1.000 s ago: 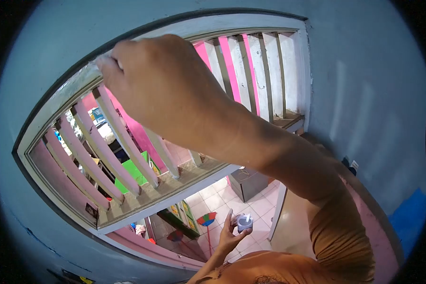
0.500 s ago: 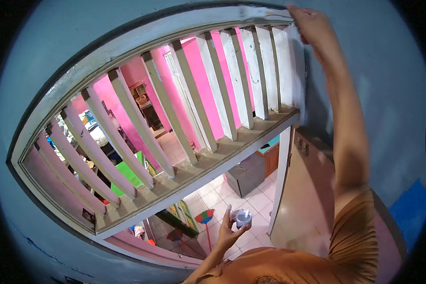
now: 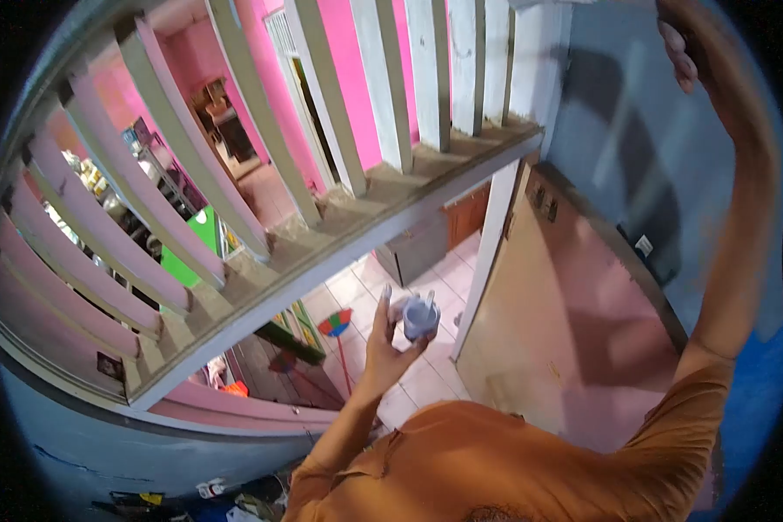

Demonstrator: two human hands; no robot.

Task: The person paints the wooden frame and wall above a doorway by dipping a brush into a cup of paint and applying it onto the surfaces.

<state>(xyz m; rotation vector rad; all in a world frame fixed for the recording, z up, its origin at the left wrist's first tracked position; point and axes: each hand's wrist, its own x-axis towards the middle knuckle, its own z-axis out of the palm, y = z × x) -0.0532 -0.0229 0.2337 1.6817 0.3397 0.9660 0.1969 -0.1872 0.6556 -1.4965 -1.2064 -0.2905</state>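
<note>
My left hand [image 3: 386, 346] is closed around a small clear cup [image 3: 422, 324] holding grey-blue paint, with one finger stretched up beside it. A pale stick-like piece [image 3: 429, 300] stands in the cup. Up at the top right, my right hand [image 3: 683, 52] is raised with curled fingers, partly cut off by the view's edge. What it grips is mostly out of sight; the earlier picture shows a blurred paintbrush there. Left of that hand is the slatted vent frame over the doorway, its white slats [image 3: 467, 65] standing in a dusty sill [image 3: 348, 217].
Below the sill hangs an open brown door [image 3: 531, 304] beside a blue-grey wall [image 3: 618, 113]. Through the doorway are a grey cabinet [image 3: 431, 248], a colourful broom [image 3: 335, 323] and a tiled floor [image 3: 400, 404]. Assorted items [image 3: 209, 490] lie at the bottom left.
The view has tipped down and closer to the frame. My right hand has come away from the frame's top corner toward the right. My left hand still holds the cup.
</note>
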